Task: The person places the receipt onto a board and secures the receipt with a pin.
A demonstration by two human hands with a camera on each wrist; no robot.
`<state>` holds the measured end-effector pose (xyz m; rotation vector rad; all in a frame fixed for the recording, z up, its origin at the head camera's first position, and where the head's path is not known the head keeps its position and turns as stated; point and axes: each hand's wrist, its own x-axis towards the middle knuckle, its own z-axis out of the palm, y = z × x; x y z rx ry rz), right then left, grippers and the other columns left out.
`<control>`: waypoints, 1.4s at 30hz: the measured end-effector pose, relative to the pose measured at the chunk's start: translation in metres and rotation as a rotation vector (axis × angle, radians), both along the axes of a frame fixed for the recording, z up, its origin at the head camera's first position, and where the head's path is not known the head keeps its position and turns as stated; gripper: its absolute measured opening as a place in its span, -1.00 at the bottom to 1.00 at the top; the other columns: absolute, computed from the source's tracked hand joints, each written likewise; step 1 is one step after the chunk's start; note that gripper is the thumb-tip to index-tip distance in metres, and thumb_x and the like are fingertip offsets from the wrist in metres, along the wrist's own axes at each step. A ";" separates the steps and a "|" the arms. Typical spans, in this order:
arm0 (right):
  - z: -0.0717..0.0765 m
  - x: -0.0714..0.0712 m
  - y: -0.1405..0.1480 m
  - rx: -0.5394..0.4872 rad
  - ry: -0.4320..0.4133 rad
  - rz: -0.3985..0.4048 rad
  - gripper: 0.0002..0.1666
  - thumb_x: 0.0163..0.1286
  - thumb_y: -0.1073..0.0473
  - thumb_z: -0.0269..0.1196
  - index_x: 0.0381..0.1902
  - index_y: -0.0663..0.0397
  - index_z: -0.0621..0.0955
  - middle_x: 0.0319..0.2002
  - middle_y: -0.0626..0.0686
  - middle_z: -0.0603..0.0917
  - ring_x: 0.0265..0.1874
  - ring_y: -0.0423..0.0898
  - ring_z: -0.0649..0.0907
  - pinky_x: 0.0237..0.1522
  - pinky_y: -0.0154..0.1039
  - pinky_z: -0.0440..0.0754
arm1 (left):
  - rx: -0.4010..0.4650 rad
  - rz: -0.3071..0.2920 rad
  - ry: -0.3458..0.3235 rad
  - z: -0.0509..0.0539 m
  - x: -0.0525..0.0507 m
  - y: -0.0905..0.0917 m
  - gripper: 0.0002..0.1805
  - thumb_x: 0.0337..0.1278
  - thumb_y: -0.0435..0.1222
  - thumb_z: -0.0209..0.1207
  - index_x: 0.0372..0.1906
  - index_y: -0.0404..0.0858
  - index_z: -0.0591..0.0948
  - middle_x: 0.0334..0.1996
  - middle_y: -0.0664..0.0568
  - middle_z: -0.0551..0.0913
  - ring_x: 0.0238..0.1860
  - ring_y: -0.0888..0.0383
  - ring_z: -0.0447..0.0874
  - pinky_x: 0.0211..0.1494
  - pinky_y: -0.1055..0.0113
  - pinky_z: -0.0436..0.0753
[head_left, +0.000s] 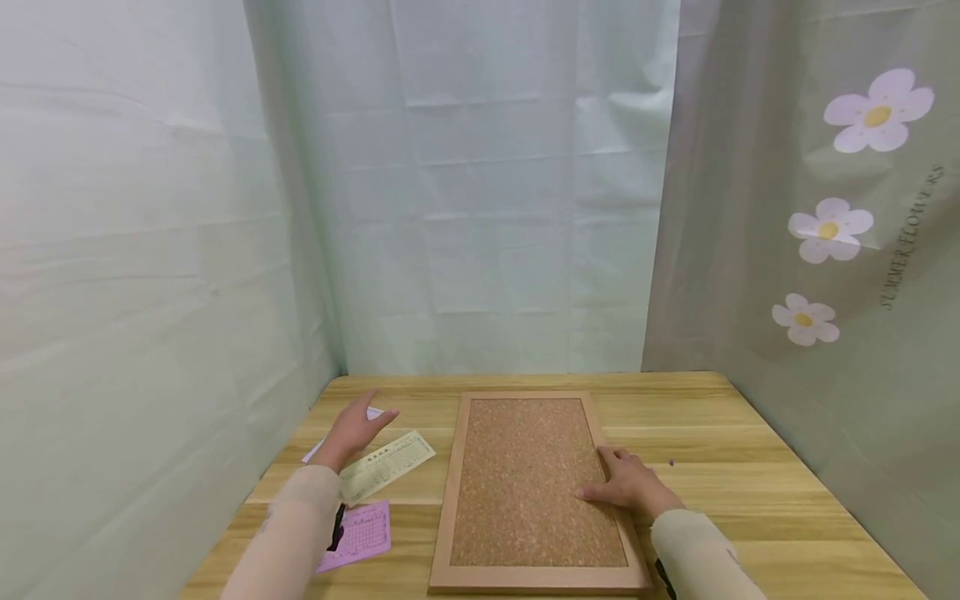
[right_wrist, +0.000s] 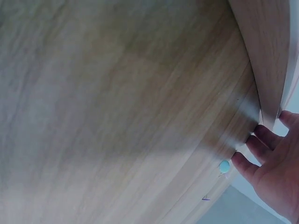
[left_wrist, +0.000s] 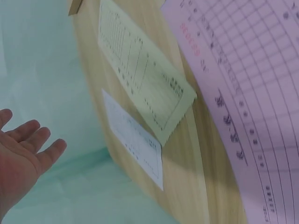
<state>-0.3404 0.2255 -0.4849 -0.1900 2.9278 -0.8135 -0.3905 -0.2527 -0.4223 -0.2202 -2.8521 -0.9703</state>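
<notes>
In the head view, my left hand (head_left: 351, 432) hovers with spread fingers over a pale bluish-white printed slip (left_wrist: 133, 137), which it partly covers there. Nothing shows in its grasp. A yellow-green printed slip (head_left: 392, 463) lies just right of it, and a purple gridded slip (head_left: 366, 533) is nearer, partly behind my forearm. My right hand (head_left: 628, 482) rests at the right edge of a wood-framed cork board (head_left: 532, 483), thumb on the cork side and other fingers by the outer edge. In the right wrist view those fingertips reach the tabletop, beside a teal pin (right_wrist: 224, 166).
A small purple pin (right_wrist: 205, 199) lies on the wooden table (head_left: 750, 500) right of the board. Pale curtains (head_left: 487, 208) hang behind the table and along both sides; the right one (head_left: 750, 167) bears printed flowers.
</notes>
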 end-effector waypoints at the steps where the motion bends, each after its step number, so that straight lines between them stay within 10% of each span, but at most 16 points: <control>1: 0.000 0.000 0.000 0.003 -0.001 -0.002 0.29 0.07 -0.40 0.43 0.49 0.29 0.21 0.35 0.52 0.24 0.31 0.52 0.26 0.18 0.46 0.26 | 0.008 0.006 0.002 0.001 0.000 -0.003 -0.12 0.42 0.07 0.07 0.50 -0.47 0.09 0.43 -0.50 0.13 0.43 -0.45 0.04 0.41 -0.27 0.11; 14: -0.003 -0.003 0.000 0.003 -0.028 -0.017 0.34 0.03 -0.48 0.39 0.50 0.28 0.20 0.37 0.51 0.21 0.34 0.51 0.22 0.22 0.47 0.18 | -0.030 0.103 0.050 0.000 0.002 -0.040 -0.23 0.46 0.03 0.01 0.42 -0.52 0.22 0.30 -0.54 0.32 0.30 -0.47 0.28 0.29 -0.27 0.30; 42: -0.004 -0.002 0.000 0.027 0.006 -0.021 0.30 0.03 -0.42 0.43 0.48 0.26 0.24 0.34 0.50 0.28 0.31 0.48 0.27 0.20 0.47 0.20 | 0.101 0.242 -0.112 -0.019 0.001 -0.087 -0.12 0.43 0.03 0.04 0.45 -0.60 0.06 0.32 -0.64 0.16 0.32 -0.51 0.16 0.34 -0.28 0.23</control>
